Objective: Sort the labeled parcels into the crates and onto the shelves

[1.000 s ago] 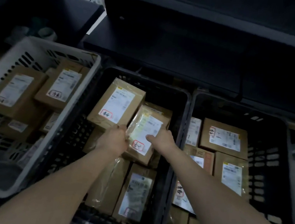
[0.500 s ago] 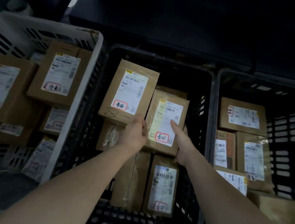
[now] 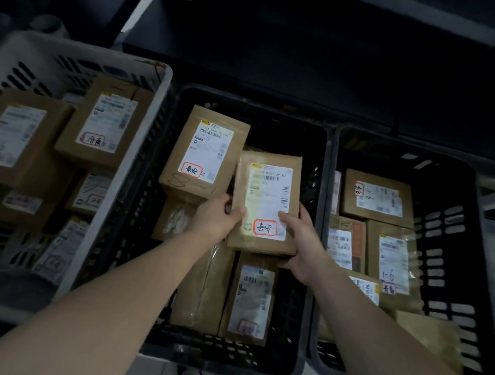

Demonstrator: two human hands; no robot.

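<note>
Head view: left hand point(image 3: 218, 218) and right hand point(image 3: 304, 246) each curl a firm grip round one labelled parcel point(image 3: 264, 202), held over the box-filled middle black crate point(image 3: 209, 361). Flanking it, the white crate point(image 3: 114, 200) and right black crate point(image 3: 454, 248) also hold parcels.

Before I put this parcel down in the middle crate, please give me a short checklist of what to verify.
1. Grip: left hand and right hand hold the held parcel at its sides: ok.
2. Its label faces up: ok.
3. Its red-circled mark looks like that on the neighbouring parcel: ok.
4. It is over the middle black crate: ok.
5. Flat space under it: cannot tell, hidden.
</note>
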